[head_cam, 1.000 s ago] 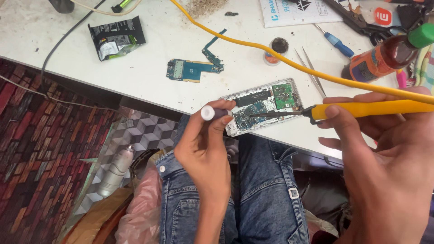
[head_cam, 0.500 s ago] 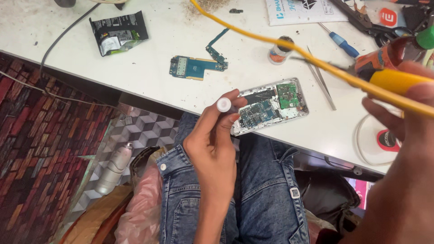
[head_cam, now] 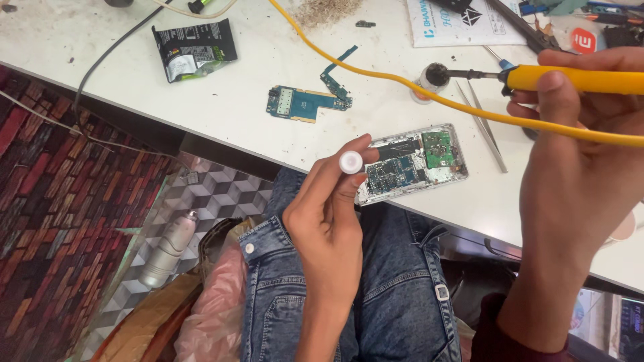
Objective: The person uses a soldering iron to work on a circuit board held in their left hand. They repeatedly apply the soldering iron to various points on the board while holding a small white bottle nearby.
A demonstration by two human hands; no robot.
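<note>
Two hands work above the white table (head_cam: 221,107): the left hand (head_cam: 329,214) pinches a small white cap (head_cam: 351,162) beside the opened phone (head_cam: 412,163), while the right hand (head_cam: 577,154) grips a yellow soldering iron (head_cam: 570,79), its tip in a small flux pot (head_cam: 433,77).

Right hand (head_cam: 577,161) grips yellow-handled soldering iron (head_cam: 570,79), tip in small round flux pot (head_cam: 433,77); left hand (head_cam: 329,214) pinches small white round cap (head_cam: 350,162) beside opened silver phone (head_cam: 412,163).

A blue circuit board (head_cam: 303,104) lay on the white table (head_cam: 255,74). Left of it lay a black battery (head_cam: 194,48). Tweezers (head_cam: 484,124) lay to its right.
</note>
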